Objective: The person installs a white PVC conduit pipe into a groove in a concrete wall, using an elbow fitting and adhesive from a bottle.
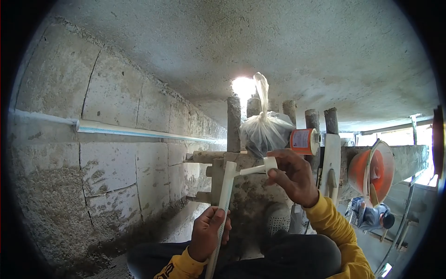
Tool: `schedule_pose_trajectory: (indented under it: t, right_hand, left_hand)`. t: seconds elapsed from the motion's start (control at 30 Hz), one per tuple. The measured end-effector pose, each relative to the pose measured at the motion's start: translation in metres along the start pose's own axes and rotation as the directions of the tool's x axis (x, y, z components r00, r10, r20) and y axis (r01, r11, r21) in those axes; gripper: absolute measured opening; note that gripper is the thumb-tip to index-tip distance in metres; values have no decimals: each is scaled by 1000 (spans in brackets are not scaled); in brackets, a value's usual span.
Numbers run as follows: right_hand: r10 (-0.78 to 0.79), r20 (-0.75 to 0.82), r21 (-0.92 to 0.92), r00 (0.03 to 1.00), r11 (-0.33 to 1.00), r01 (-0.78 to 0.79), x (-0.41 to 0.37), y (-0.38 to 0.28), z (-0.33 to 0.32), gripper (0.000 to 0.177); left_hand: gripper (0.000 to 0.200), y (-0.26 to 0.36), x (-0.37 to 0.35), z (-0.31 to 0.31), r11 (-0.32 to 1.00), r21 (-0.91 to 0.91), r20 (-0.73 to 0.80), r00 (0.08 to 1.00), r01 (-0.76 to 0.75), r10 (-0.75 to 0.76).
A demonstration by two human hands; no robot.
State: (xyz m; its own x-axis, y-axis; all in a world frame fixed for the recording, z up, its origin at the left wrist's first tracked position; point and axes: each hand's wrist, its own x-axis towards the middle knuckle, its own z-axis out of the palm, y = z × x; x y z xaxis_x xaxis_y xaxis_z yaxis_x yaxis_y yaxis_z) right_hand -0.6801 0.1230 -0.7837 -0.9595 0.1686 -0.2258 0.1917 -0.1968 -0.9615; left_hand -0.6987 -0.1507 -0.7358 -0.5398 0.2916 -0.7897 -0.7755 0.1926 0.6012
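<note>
In my left hand (210,231) is a white plastic pipe (226,190) with faint bluish printing, fingers wrapped round it below its upper end. My right hand (297,176) pinches a white applicator cap (270,164) between thumb and fingers. From that cap a pale stem (252,170) reaches left, its tip at the side of the pipe near the upper end. Just beyond my right hand stands an orange can (305,141) with a pale label. Beside the can sits a knotted clear plastic bag (265,132); its contents cannot be made out.
Another white pipe (139,132) runs along the block wall (109,167) at left. Rough planks (241,190) lie before me. An orange bucket (371,172) is at right, with a person (369,215) in grey beyond. A concrete ceiling (297,51) hangs close.
</note>
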Motion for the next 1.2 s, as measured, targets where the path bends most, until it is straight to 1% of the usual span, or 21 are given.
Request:
schedule_pose_trajectory:
  t: [0.03,0.13,0.23,0.33,0.43,0.53,0.63,0.7,0.73,0.77,0.8,0.87,0.9,1.0,1.1,1.2]
  right_hand:
    - [16,-8,-60,1000,998,-16,2,3,0,41]
    - [-69,-87,-34,994,997,66,0,7,-3,41]
    - [-79,-8,83,997,993,79,-3,-1,3,40]
    - [10,21,2,1000,1000,-10,4,0,8,40]
    - [-81,-123,-23,989,997,78,5,7,4,41]
    - [-116,-10,-1,993,993,116,-3,-5,9,40]
    - [-178,6,-237,984,956,174,-1,-10,12,38]
    - [-199,-99,-254,975,952,169,0,-15,10,38]
    - [-209,-152,-263,966,951,164,0,-17,8,38]
    - [-209,-109,-224,972,958,180,-1,-20,7,40]
    - [-214,-51,-235,976,952,196,-2,-20,8,40]
    - [-222,63,-254,973,939,231,-2,-22,13,41]
    - [-207,59,-300,977,929,215,0,-17,14,41]
    - [-175,-135,-283,975,950,132,4,-11,7,40]
    - [-135,-80,-9,988,991,135,1,2,6,39]
    - [-31,29,-4,999,1000,31,4,14,3,40]
  left_hand:
    - [36,1,0,-1,1000,6,9,1000,0,0]
    - [40,0,-1,-5,1000,10,22,1000,0,-1]
    - [41,-3,0,-6,1000,-6,49,999,4,-4]
    - [43,0,0,-5,999,-38,91,996,7,-3]
    - [42,2,-1,-5,997,-72,90,996,25,-18]
    - [40,7,-2,-3,996,-89,78,997,32,-26]
    - [34,8,-1,-2,997,-70,57,998,26,-22]
    - [28,5,0,1,999,-40,34,999,1,1]
    - [25,4,0,3,999,21,4,999,-42,42]
    - [23,3,0,5,993,83,-21,996,-81,84]
    - [21,2,0,7,982,147,-42,991,-118,125]
    - [19,3,1,8,992,92,-63,994,-86,92]
    - [19,4,1,7,995,64,-75,994,-71,76]
    - [22,1,2,3,998,24,-67,996,-64,66]
    - [30,3,1,2,998,1,-50,997,-62,62]
    - [38,5,0,0,1000,8,-3,1000,-29,29]
